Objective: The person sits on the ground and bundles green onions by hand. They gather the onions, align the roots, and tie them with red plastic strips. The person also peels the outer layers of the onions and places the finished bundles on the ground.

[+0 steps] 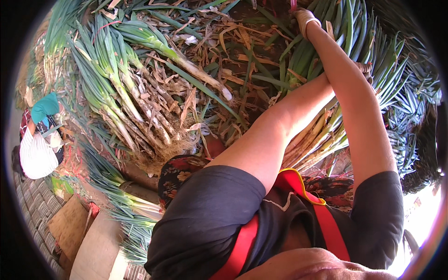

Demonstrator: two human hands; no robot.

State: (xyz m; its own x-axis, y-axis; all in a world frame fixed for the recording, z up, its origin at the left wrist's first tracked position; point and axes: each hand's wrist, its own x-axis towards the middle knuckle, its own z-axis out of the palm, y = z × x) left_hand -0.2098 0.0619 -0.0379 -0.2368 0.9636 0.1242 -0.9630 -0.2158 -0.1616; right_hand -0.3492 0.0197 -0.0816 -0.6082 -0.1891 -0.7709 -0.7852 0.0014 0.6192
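A thick bundle of green onions (326,126) lies slanted in front of me, with pale stalks low and green leaves high on the right. My right hand (305,18), in a pale glove, reaches across it to the top edge and is closed around a thin pink cord (293,4). My left arm crosses under the right forearm. Only a bit of my gloved left hand (366,70) shows, pressed into the bundle's leaves, and its fingers are hidden.
A second heap of green onions (135,98) with roots and dry husks lies to the left. Dry leaves (233,42) litter the ground between the two. A person in a striped top (35,156) crouches at the far left. Cardboard (70,224) lies on brick paving (32,200).
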